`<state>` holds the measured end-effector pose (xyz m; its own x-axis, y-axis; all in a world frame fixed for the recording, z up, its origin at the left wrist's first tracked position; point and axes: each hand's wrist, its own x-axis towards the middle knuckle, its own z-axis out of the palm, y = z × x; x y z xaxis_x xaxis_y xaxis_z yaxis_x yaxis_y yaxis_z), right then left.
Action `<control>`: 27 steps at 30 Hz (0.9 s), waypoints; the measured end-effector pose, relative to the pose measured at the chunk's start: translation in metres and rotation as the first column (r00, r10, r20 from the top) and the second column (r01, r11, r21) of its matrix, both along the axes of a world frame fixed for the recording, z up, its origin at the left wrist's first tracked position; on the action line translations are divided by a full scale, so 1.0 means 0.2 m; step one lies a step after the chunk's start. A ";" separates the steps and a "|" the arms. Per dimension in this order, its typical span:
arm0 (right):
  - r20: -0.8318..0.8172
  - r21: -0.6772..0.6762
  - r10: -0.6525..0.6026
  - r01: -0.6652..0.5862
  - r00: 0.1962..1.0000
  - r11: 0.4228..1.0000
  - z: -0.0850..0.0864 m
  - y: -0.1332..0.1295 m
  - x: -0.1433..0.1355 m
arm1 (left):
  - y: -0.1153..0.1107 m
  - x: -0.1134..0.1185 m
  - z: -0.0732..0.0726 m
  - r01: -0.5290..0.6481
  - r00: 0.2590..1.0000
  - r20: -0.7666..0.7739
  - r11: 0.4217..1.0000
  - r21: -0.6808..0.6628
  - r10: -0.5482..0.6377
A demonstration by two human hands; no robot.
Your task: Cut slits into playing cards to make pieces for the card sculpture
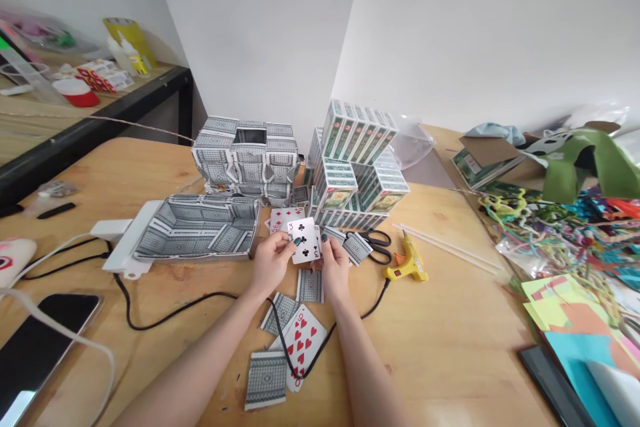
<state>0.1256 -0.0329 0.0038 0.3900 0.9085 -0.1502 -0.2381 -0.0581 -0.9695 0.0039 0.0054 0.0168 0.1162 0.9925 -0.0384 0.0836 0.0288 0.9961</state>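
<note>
My left hand and my right hand are closed on opposite edges of a playing card, held face up above the table. It shows black clubs and a 3; a "2" shows at its right edge, perhaps from a second card behind. Beneath my hands lie a face-down card, another patterned card, a heart card and a card piece. Just beyond my hands are diamond cards. A patterned card rests beside black-handled scissors, right of my right hand.
An open card-covered tray stands left, with a card-covered structure behind it. Stacked card boxes rise at centre back. A yellow glue gun lies right, its black cord crossing the cards. A phone lies front left.
</note>
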 end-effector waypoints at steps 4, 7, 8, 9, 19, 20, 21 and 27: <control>-0.137 -0.004 0.172 -0.174 0.976 0.985 0.00 -0.01 -0.02 | 0.00 -0.01 0.02 0.063 0.995 0.079 0.997 -0.053 -0.059; -0.138 0.032 0.231 -0.228 0.963 0.973 0.01 -0.02 -0.03 | 0.00 -0.01 0.03 0.092 0.988 0.135 0.993 -0.075 -0.082; -0.118 0.043 0.235 -0.231 0.965 0.972 0.02 -0.03 -0.03 | 0.00 -0.01 0.03 0.096 0.986 0.145 0.992 -0.077 -0.084; -0.093 0.049 0.233 -0.230 0.968 0.972 0.02 -0.03 -0.03 | 0.00 -0.01 0.03 0.099 0.985 0.149 0.992 -0.076 -0.087; 0.176 -0.042 0.253 -0.249 0.951 0.967 0.02 -0.03 0.01 | -0.02 -0.02 0.01 0.118 0.984 0.133 0.993 -0.010 -0.115; 0.220 -0.040 0.235 -0.232 0.947 0.972 0.02 -0.03 0.01 | -0.02 -0.02 0.01 0.103 0.986 0.132 0.995 0.007 -0.103; 0.275 -0.025 0.207 -0.208 0.939 0.978 0.02 -0.03 0.01 | -0.03 -0.01 0.01 0.086 0.987 0.136 0.996 0.017 -0.088; 0.465 0.072 0.163 -0.220 0.870 0.973 0.03 -0.04 -0.04 | -0.06 0.05 -0.01 0.111 0.936 0.351 0.965 -0.237 -0.021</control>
